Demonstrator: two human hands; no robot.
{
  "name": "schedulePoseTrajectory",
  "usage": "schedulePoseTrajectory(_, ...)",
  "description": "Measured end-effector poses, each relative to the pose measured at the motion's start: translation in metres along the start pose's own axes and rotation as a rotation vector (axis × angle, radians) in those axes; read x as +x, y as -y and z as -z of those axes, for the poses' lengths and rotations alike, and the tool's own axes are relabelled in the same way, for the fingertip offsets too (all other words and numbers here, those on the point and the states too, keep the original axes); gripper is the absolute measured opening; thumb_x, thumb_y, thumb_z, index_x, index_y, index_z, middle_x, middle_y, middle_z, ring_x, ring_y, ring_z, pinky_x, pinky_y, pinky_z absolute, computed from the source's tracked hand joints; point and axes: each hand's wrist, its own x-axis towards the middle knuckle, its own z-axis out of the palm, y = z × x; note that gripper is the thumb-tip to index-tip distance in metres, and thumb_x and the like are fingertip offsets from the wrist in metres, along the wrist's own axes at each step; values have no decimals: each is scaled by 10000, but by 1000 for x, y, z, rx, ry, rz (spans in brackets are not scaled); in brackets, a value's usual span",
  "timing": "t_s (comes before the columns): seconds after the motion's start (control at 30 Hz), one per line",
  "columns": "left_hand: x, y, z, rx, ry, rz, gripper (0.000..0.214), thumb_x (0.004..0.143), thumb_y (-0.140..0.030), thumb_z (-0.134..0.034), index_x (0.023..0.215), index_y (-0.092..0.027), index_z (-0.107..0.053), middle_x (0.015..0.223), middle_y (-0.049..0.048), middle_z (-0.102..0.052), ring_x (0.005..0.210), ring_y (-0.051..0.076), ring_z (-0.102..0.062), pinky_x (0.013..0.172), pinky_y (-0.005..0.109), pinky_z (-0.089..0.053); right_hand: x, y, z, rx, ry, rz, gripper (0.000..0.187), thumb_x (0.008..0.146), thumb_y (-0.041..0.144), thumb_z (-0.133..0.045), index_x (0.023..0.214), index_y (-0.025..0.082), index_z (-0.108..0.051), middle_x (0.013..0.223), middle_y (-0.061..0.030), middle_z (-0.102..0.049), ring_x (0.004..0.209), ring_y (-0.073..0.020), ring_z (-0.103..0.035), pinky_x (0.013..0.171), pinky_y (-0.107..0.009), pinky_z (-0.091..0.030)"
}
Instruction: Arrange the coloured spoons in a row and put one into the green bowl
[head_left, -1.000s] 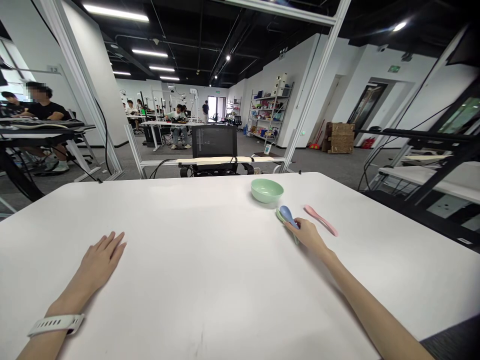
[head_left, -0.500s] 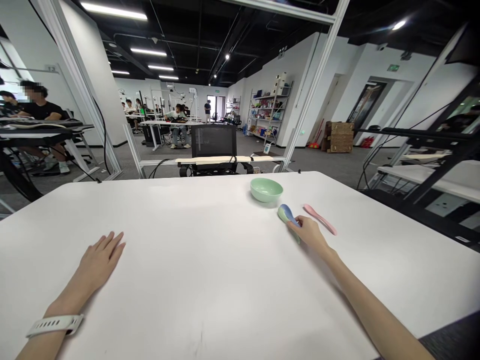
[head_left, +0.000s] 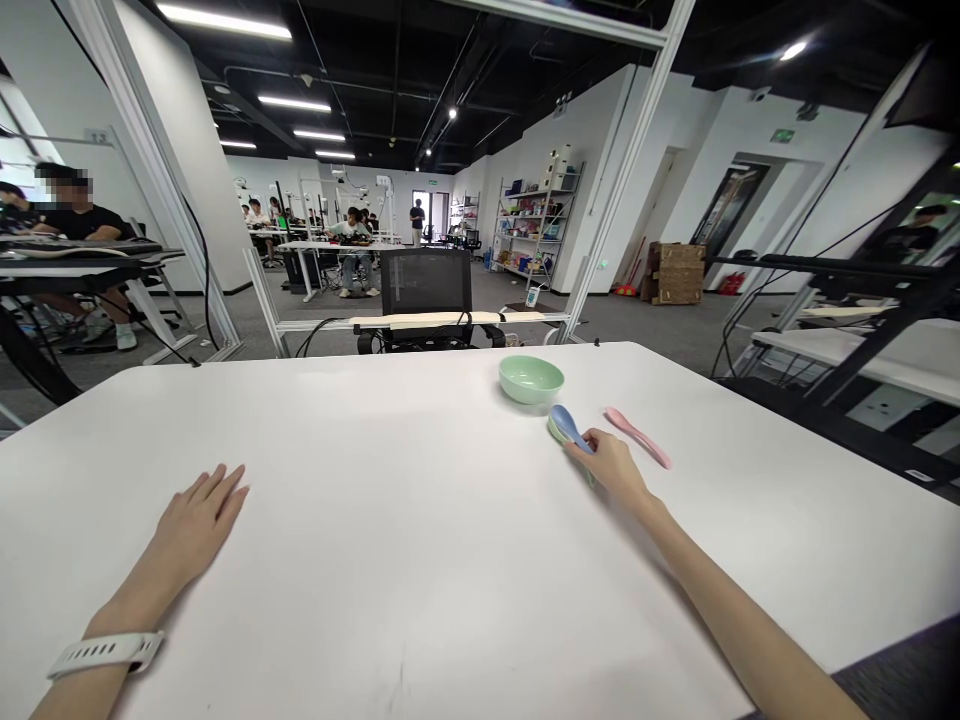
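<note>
While the left hand [head_left: 196, 520] lies flat and empty on a white table [head_left: 315, 430] at lower left, fingers apart, the right hand [head_left: 611, 468], right of centre, pinches the handle of a blue spoon [head_left: 566, 422]. That spoon rests on a pale green spoon [head_left: 556, 431]. A pink spoon [head_left: 637, 437] lies just to the right, and a mint-green bowl [head_left: 531, 380] stands near, toward the table's far edge.
</note>
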Motion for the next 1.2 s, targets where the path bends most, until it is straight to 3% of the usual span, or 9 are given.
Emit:
schedulePoseTrajectory(0.2,1,2,-2,4,29,-4,799,1010,-514,-199,1575,-81,-562,1685,221,-532,1598,408,-450,1271,594,-386,-5,6,3,-10,23,22,429,814,675,-638,810,255,-555,711,-26,-606,640,-193,-518,594,-325,-298)
schedulePoseTrajectory(0.53,1,3,-3,2,6,-14,768,1004,-505,-231,1550,-106,-594,1664,200,-565,1577,399,-481,1256,582,-413,-5,6,1,33,56,-3,540,780,778,-643,777,241,-585,653,-19,-566,601,-181,-473,584,-334,-294)
schedulePoseTrajectory(0.77,1,4,-3,-14,22,-21,784,1020,-507,-211,1568,-73,-568,1680,242,-529,1589,431,-455,1261,614,-392,-3,3,1,33,56,-18,501,798,735,-656,719,253,-541,626,-16,-537,590,-170,-437,578,-330,-281)
schedulePoseTrajectory(1.2,2,6,-4,29,40,-9,771,1041,-503,-190,1595,-98,-543,1693,208,-525,1593,406,-457,1269,597,-387,0,2,4,5,29,-76,396,849,594,-696,756,239,-545,646,-18,-589,569,-164,-477,582,-326,-318)
